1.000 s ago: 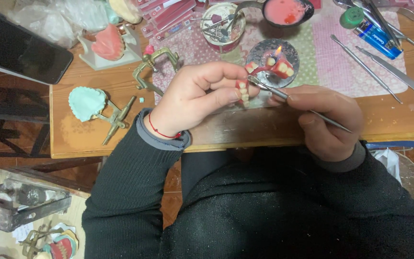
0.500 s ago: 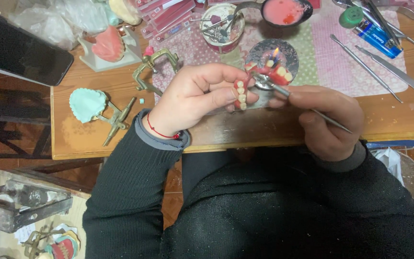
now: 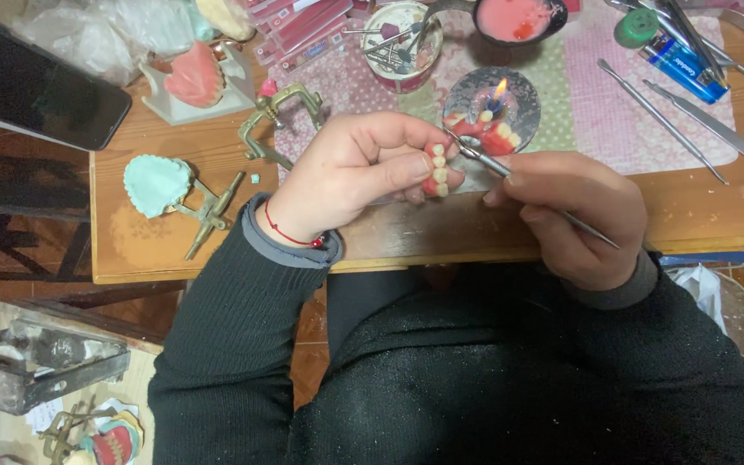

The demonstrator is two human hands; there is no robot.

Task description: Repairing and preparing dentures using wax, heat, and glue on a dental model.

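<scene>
Fingers of the left hand [image 3: 350, 172] pinch a pink wax denture with pale teeth [image 3: 435, 170]; the right hand [image 3: 574, 215] grips a thin metal carving tool [image 3: 527, 185]. At twelve o'clock, a small lit flame [image 3: 499, 90] burns.

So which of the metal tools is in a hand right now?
The thin one in the right hand, tip at the teeth; the others lie on the mat.

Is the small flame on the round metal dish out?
No, a small orange flame burns on the round metal dish.
</scene>
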